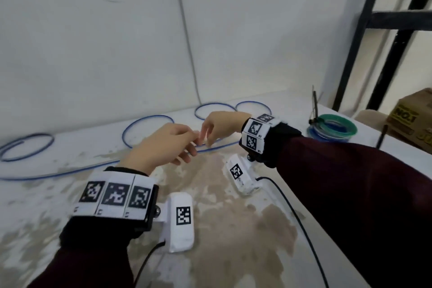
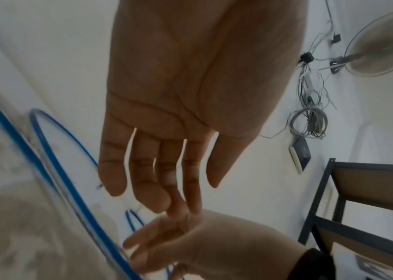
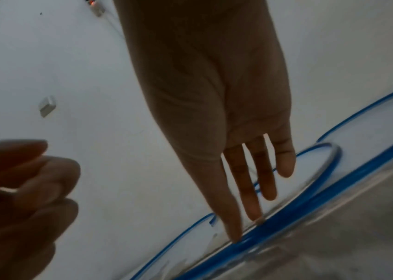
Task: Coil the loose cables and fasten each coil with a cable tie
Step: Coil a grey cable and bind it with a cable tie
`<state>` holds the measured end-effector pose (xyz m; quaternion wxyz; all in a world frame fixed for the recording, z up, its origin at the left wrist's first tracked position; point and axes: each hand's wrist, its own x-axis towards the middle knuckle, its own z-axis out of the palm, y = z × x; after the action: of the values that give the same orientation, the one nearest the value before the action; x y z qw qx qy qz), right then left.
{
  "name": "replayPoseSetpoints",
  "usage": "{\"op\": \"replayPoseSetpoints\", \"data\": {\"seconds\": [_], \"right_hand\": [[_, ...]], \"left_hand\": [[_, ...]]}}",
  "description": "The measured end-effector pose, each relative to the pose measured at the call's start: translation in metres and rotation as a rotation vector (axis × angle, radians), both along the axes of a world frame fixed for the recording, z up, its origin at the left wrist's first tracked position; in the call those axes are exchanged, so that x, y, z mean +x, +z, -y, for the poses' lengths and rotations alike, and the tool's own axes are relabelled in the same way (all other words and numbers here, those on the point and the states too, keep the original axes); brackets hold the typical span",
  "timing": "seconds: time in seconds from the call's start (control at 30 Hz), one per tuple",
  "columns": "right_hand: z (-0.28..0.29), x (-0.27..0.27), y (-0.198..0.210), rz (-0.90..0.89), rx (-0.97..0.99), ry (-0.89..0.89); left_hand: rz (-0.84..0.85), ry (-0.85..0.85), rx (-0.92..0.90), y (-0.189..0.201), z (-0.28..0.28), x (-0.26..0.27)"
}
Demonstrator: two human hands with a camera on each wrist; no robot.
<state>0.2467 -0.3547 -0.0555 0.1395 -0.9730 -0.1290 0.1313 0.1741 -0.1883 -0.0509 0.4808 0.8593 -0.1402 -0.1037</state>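
Note:
A long blue cable (image 1: pixel 145 121) lies loose in several loops along the back of the white table (image 1: pixel 46 206). Both hands hover over its middle stretch, close together. My left hand (image 1: pixel 187 147) holds nothing; in the left wrist view the left hand (image 2: pixel 166 170) shows a flat palm and straight fingers above the blue cable (image 2: pixel 71 189). My right hand (image 1: pixel 210 133) reaches down with straight fingers. In the right wrist view the right hand (image 3: pixel 250 189) touches the blue cable (image 3: pixel 286 216) with its fingertips (image 3: pixel 235 236), without curling round it.
A coiled green and blue bundle (image 1: pixel 332 127) with a black cable tie (image 1: pixel 315 110) sits at the table's right end. A cardboard box (image 1: pixel 411 119) and a black shelf frame (image 1: pixel 385 30) stand beyond. A grey cable (image 1: pixel 187 30) runs up the wall.

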Motion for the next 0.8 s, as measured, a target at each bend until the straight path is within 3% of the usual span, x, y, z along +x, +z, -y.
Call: {"op": "replayPoseSetpoints", "data": {"seconds": [0.13, 0.37, 0.5, 0.6, 0.7, 0.8], "right_hand": [[-0.016, 0.014, -0.002, -0.037, -0.140, 0.067], [-0.018, 0.008, -0.012, -0.047, 0.056, 0.073], [-0.025, 0.002, -0.008, -0.049, -0.058, 0.156], [-0.027, -0.009, 0.012, -0.035, 0.181, 0.195], [-0.026, -0.031, 0.042, 0.089, 0.455, 0.202], [-0.023, -0.053, 0.067, 0.226, 0.735, 0.224]], "left_hand": [[0.057, 0.116, 0.044, -0.001, -0.029, 0.011], [0.022, 0.124, 0.184, -0.012, -0.043, 0.018], [0.016, 0.122, 0.204, -0.012, -0.047, 0.018], [0.150, 0.242, 0.177, -0.004, -0.059, 0.022], [0.327, 0.434, 0.137, 0.007, -0.077, 0.026], [0.349, 0.490, 0.088, 0.009, -0.092, 0.028]]}}
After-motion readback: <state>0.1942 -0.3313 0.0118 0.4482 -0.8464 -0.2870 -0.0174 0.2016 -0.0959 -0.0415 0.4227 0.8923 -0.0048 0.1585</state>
